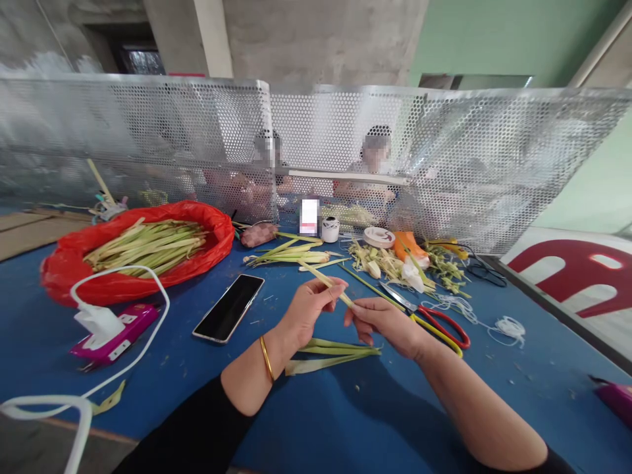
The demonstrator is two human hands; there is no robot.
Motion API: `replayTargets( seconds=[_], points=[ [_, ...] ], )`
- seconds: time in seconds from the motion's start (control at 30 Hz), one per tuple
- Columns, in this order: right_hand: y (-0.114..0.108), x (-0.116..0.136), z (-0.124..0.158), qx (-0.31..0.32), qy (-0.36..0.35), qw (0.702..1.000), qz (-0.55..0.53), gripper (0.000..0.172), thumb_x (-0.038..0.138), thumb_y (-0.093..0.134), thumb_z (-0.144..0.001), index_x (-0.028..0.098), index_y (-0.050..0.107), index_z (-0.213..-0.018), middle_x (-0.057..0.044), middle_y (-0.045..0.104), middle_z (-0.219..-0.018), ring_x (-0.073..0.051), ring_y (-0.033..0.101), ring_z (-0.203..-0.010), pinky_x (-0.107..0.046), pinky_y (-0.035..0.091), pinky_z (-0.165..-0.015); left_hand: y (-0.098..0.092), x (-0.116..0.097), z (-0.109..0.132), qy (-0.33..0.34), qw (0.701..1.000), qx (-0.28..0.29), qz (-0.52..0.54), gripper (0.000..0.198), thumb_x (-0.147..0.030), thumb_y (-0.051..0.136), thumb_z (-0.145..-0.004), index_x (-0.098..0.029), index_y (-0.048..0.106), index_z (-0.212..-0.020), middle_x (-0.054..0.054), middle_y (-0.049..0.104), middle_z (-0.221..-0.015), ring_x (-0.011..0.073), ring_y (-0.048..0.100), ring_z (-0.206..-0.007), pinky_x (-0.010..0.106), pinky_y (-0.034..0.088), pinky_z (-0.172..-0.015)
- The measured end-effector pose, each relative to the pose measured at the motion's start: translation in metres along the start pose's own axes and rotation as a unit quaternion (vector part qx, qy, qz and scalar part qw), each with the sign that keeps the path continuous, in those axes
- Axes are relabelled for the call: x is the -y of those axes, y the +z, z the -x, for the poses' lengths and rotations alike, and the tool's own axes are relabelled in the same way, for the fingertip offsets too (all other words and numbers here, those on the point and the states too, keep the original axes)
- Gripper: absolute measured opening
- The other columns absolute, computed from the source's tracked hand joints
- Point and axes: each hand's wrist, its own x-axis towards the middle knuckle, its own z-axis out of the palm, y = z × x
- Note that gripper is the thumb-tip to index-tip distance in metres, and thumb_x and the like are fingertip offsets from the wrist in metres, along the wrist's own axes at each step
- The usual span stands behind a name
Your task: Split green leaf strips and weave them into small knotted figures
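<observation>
Between both hands stretches a pale yellow-green leaf strip (320, 275), slanting across the middle of the view. My left hand (307, 309), with a gold bangle (266, 359) at the wrist, pinches it along its length. Thumb and fingers of my right hand (384, 322) are closed on its near end. Under the hands, several green leaf strips (333, 355) lie flat on the blue table (301, 421). Scissors (434, 322) with red and yellow handles rest just beyond my right hand. A bundle of pale leaves (291, 253) lies farther back.
At left, a red plastic bag (64, 263) holds many leaf strips beside a purple power strip (116, 332) with a white cable. A black phone (230, 308) lies left of my hands. Leaf scraps (378, 260), tape (379, 237) and white string (508, 329) sit behind-right, before a perforated metal screen (316, 131).
</observation>
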Motion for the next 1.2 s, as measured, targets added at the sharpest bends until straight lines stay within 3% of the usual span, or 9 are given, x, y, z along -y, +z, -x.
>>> replayTargets(
  seconds=[0.1, 0.3, 0.53, 0.73, 0.83, 0.93, 1.03, 1.13, 1.2],
  points=[
    [-0.002, 0.005, 0.003, 0.020, 0.006, 1.000, 0.014, 0.040, 0.054, 0.057, -0.081, 0.015, 0.065, -0.077, 0.006, 0.039, -0.049, -0.010, 0.041, -0.047, -0.026, 0.040, -0.053, 0.000, 0.000, 0.000, -0.007, 1.000, -0.008, 0.005, 0.030, -0.040, 0.079, -0.062, -0.014, 0.068, -0.073, -0.002, 0.054, -0.053, 0.0078, 0.047, -0.051, 0.022, 0.039, -0.053],
    [0.003, 0.001, -0.003, -0.136, -0.106, 0.949, 0.266, 0.033, 0.043, 0.051, -0.086, 0.019, 0.058, -0.066, 0.000, 0.060, -0.062, -0.013, 0.050, -0.060, -0.025, 0.038, -0.061, 0.003, 0.005, 0.001, -0.027, 0.998, -0.045, -0.028, 0.035, -0.041, 0.082, -0.057, -0.012, 0.068, -0.070, -0.002, 0.056, -0.053, 0.0075, 0.047, -0.048, 0.021, 0.039, -0.049],
    [-0.016, 0.003, -0.001, -0.139, -0.075, 0.935, 0.317, 0.030, 0.037, 0.047, -0.087, 0.018, 0.064, -0.071, 0.001, 0.062, -0.059, -0.012, 0.048, -0.055, -0.023, 0.036, -0.056, -0.005, -0.007, -0.006, -0.008, 0.990, -0.137, 0.044, 0.036, -0.043, 0.082, -0.055, -0.013, 0.069, -0.070, -0.003, 0.056, -0.055, 0.0068, 0.050, -0.046, 0.022, 0.041, -0.050],
    [-0.005, 0.001, -0.001, -0.165, -0.096, 0.928, 0.321, 0.022, 0.034, 0.051, -0.085, 0.019, 0.065, -0.092, 0.000, 0.066, -0.070, -0.015, 0.057, -0.065, -0.025, 0.040, -0.062, 0.001, -0.003, -0.002, -0.017, 0.992, -0.122, -0.009, 0.033, -0.041, 0.082, -0.056, -0.013, 0.067, -0.065, 0.000, 0.060, -0.056, 0.0094, 0.054, -0.047, 0.024, 0.044, -0.051],
    [-0.002, 0.002, 0.001, -0.177, -0.118, 0.913, 0.347, 0.021, 0.029, 0.046, -0.087, 0.020, 0.065, -0.083, 0.000, 0.064, -0.068, -0.015, 0.056, -0.064, -0.025, 0.040, -0.062, -0.001, -0.005, -0.002, -0.009, 0.991, -0.122, -0.045, 0.035, -0.045, 0.080, -0.058, -0.013, 0.068, -0.067, 0.000, 0.057, -0.052, 0.0085, 0.050, -0.046, 0.022, 0.040, -0.048],
    [-0.006, 0.003, 0.003, -0.163, -0.115, 0.896, 0.398, 0.020, 0.026, 0.050, -0.085, 0.020, 0.067, -0.076, -0.001, 0.065, -0.072, -0.016, 0.057, -0.067, -0.025, 0.039, -0.063, -0.012, -0.012, -0.008, 0.041, 0.977, -0.206, -0.029, 0.040, -0.050, 0.077, -0.058, -0.013, 0.066, -0.069, -0.004, 0.050, -0.047, 0.0056, 0.042, -0.042, 0.019, 0.033, -0.043],
    [-0.002, 0.001, 0.003, -0.092, -0.101, 0.890, 0.434, 0.017, 0.024, 0.055, -0.083, 0.021, 0.070, -0.076, -0.003, 0.066, -0.079, -0.016, 0.058, -0.070, -0.025, 0.039, -0.064, -0.024, -0.019, -0.014, 0.067, 0.959, -0.275, 0.017, 0.043, -0.052, 0.077, -0.056, -0.015, 0.064, -0.072, -0.005, 0.050, -0.052, 0.0056, 0.043, -0.046, 0.018, 0.033, -0.045],
    [0.013, -0.001, 0.004, -0.032, -0.083, 0.880, 0.467, 0.017, 0.019, 0.053, -0.082, 0.022, 0.070, -0.077, -0.003, 0.065, -0.078, -0.015, 0.057, -0.069, -0.024, 0.036, -0.062, -0.026, -0.021, -0.015, 0.051, 0.964, -0.259, -0.019, 0.039, -0.052, 0.074, -0.059, -0.017, 0.061, -0.069, -0.004, 0.052, -0.055, 0.0070, 0.044, -0.047, 0.019, 0.035, -0.047],
    [0.018, 0.001, 0.006, -0.030, -0.073, 0.874, 0.480, 0.018, 0.016, 0.051, -0.082, 0.022, 0.068, -0.078, -0.003, 0.066, -0.079, -0.015, 0.055, -0.068, -0.024, 0.034, -0.060, -0.023, -0.021, -0.012, 0.037, 0.974, -0.203, -0.093, 0.033, -0.049, 0.073, -0.061, -0.018, 0.061, -0.064, -0.002, 0.055, -0.055, 0.0094, 0.047, -0.048, 0.021, 0.035, -0.048]
  ],
)
